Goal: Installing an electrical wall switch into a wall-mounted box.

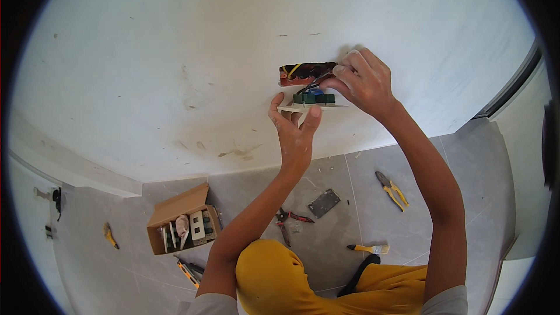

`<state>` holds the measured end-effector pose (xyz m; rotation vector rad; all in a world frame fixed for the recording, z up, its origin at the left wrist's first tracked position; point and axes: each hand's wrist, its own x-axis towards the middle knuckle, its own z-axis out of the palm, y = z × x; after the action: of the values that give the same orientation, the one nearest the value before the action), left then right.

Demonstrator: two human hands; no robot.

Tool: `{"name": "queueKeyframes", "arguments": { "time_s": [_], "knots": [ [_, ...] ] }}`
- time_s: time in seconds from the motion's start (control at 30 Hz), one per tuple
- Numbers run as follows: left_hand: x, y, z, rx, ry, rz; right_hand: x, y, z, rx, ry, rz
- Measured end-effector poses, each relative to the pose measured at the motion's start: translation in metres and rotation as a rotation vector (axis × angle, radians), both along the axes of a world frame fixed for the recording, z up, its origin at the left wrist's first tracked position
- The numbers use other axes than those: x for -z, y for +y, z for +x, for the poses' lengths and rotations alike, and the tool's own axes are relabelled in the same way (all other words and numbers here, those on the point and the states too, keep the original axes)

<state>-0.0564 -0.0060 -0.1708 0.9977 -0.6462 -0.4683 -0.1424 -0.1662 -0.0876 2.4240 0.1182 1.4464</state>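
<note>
Wall plate, white with green parts on its back, sits gripped between the left hand's thumb and fingers, just below a wall opening where the right hand pinches dark wires. Around them spreads a pale, scuffed wall; at its foot, grey floor tiles carry yellow-handled pliers, a brush and an open cardboard box. Farther right, a dark strip borders the wall.

Holding white plastic plate with green blocks in left hand; touching thin black wires at one o'clock with right hand.
</note>
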Motion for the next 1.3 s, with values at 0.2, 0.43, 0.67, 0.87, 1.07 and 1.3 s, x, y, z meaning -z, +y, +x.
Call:
{"name": "queueKeyframes", "arguments": {
  "time_s": [0.2, 0.43, 0.67, 0.87, 1.07, 1.3],
  "knots": [
    [-0.017, -0.001, 0.008, 0.248, 0.31, -0.147, 0.006, 0.007, 0.003, 0.119, -0.06, 0.028],
    [-0.014, 0.007, 0.019, 0.275, -0.002, -0.057, 0.015, 0.006, 0.016, 0.173, -0.179, 0.137],
    [-0.016, 0.001, 0.012, 0.214, 0.068, -0.177, 0.017, 0.003, 0.013, 0.043, -0.095, 0.029],
    [-0.014, 0.003, 0.018, 0.246, 0.194, -0.177, 0.011, -0.005, 0.001, -0.026, 0.005, -0.002],
    [-0.017, 0.009, 0.02, 0.252, 0.06, -0.126, 0.016, 0.004, 0.006, 0.046, -0.095, 0.104],
    [-0.028, 0.008, 0.019, 0.128, -0.006, -0.063, 0.025, 0.022, 0.02, 0.234, -0.225, 0.37]
  ]
}}
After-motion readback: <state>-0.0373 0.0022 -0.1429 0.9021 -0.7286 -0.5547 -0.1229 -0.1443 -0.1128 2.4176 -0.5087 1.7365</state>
